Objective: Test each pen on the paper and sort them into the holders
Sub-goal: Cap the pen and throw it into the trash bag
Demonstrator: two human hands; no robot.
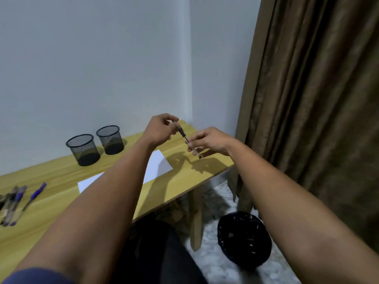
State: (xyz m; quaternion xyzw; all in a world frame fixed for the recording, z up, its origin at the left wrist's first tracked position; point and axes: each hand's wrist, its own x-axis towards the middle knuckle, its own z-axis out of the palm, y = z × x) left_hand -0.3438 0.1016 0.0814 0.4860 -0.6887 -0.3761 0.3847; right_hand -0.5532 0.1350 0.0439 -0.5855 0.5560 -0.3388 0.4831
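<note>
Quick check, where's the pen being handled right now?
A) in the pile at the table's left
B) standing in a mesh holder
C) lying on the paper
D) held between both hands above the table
D: the left hand and right hand each pinch an end of the pen, up off the table; both holders look empty.

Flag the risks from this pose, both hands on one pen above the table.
1. The pen is pinched by the left hand and right hand near the table edge; if the cap pops off, a part could fall to the floor or into the black basket below.
2. The left forearm hangs over the paper; lowering it could shift the sheet.
3. The two mesh holders look identical, so mis-sorting is plausible.
</note>
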